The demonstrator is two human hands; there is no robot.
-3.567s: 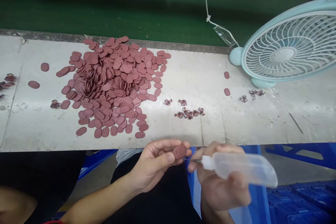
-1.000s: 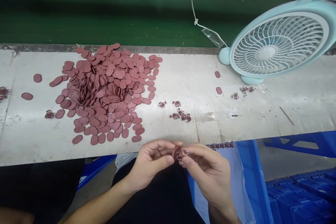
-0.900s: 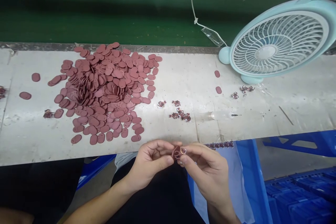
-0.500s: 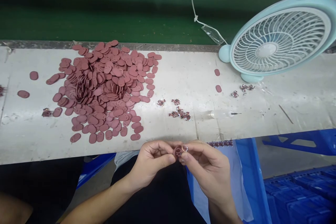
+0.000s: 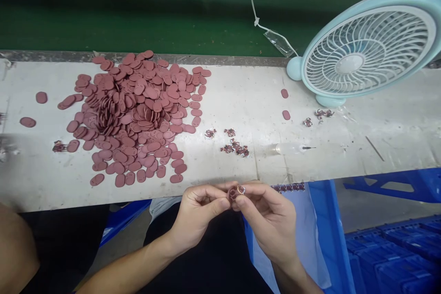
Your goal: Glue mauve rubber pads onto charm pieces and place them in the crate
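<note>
Just off the bench's front edge, my left hand [image 5: 200,215] pinches a small dark red oval piece [image 5: 232,194] between thumb and fingers. My right hand [image 5: 269,220] is closed at the piece's right side, its thumb and index finger on a small brown part with a shiny edge [image 5: 240,189]. The two parts meet between my fingertips; whether they are joined I cannot tell. Beyond my hands lie several small brown-and-silver parts [image 5: 236,147]. A large heap of dull red oval discs with small holes [image 5: 138,105] spreads to the left.
A light blue fan [image 5: 349,62] stands at the back right, its white cord trailing over the green surface [image 5: 155,14]. A clear bottle with a dark needle tip [image 5: 289,148] lies on the white bench [image 5: 237,101]. A blue crate [image 5: 334,234] is below right. Another person's arm [image 5: 15,243] shows lower left.
The view has shifted slightly. Both hands keep their pinch, with the right hand a little further left. At the left edge, the other person's arm has moved up, with a blur over the bench.
</note>
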